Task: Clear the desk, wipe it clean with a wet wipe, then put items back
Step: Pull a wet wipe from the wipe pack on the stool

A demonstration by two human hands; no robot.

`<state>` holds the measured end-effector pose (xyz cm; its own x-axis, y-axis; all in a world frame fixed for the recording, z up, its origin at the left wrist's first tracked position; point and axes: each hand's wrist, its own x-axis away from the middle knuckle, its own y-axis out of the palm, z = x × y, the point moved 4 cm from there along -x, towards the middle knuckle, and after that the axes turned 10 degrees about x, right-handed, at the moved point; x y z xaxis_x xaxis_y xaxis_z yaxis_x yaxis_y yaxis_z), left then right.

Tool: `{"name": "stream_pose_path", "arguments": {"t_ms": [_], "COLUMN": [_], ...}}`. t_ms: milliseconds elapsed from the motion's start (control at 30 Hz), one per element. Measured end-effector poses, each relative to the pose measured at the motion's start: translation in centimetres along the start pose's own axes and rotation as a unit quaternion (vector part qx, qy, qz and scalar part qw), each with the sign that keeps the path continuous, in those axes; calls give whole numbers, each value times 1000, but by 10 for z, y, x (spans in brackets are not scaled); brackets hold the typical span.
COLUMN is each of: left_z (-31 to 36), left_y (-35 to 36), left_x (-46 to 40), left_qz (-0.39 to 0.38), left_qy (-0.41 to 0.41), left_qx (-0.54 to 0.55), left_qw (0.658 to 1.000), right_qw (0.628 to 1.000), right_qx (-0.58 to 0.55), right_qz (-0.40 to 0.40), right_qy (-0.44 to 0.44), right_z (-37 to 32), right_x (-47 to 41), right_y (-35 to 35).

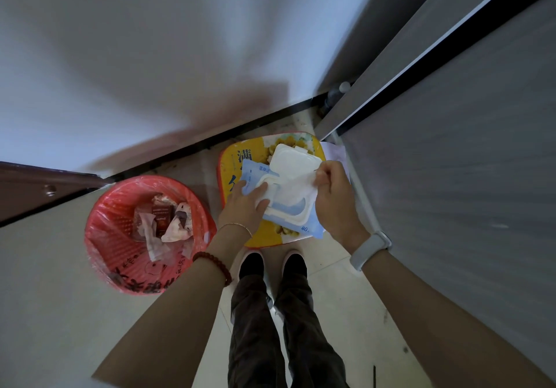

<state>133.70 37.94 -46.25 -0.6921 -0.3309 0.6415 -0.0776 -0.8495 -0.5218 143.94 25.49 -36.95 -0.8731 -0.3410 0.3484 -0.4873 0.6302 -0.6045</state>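
A light blue wet wipe pack [296,219] lies on a yellow stool [231,159] with its white flip lid [293,159] open. My left hand [245,207] presses flat on the pack's left side, fingers straight. My right hand [332,195] pinches a white wet wipe [296,190] that stretches from the pack's opening toward the right.
A red waste basket [120,195] lined with clear plastic stands left of the stool and holds crumpled paper and wrappers. Grey cabinet doors [451,177] rise on the right, a white wall behind. My feet stand just in front of the stool.
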Motion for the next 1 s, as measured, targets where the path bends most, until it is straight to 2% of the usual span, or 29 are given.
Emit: {"name": "stream_pose_path", "arguments": {"t_ms": [100,267,400,500,600,700,800,900,1000], "left_z": [7,55,111,151,182,200,207,199,176], "left_y": [-12,-51,-91,-122,-153,-183,-216,-245,-260], "left_x": [9,48,96,137,176,217,267,321,372], "left_qz": [5,97,58,18,11,41,101,157,174], "left_qy": [3,79,157,220,239,230,206,163,108], "left_qx": [67,205,343,362,349,383,464,581,679], "left_qw": [998,971,924,906,906,894,856,781,705], "right_qw": [1000,995,981,961,950,948,963,964,906], "right_qx": [-18,-15,51,57,62,-7,-85,-169,-208], "right_qz": [-2,-2,-69,-136,-108,-45,-36,-174,-367], "right_qy": [-19,-96,-174,-233,-288,-315,-253,-108,-32], "right_z": [-23,-69,-113,-159,-210,-250,-274,-278,-289], "right_x": [4,14,26,47,71,94,105,116,158], "right_y": [-19,-56,-91,-117,-150,-183,-200,-178,-138]}}
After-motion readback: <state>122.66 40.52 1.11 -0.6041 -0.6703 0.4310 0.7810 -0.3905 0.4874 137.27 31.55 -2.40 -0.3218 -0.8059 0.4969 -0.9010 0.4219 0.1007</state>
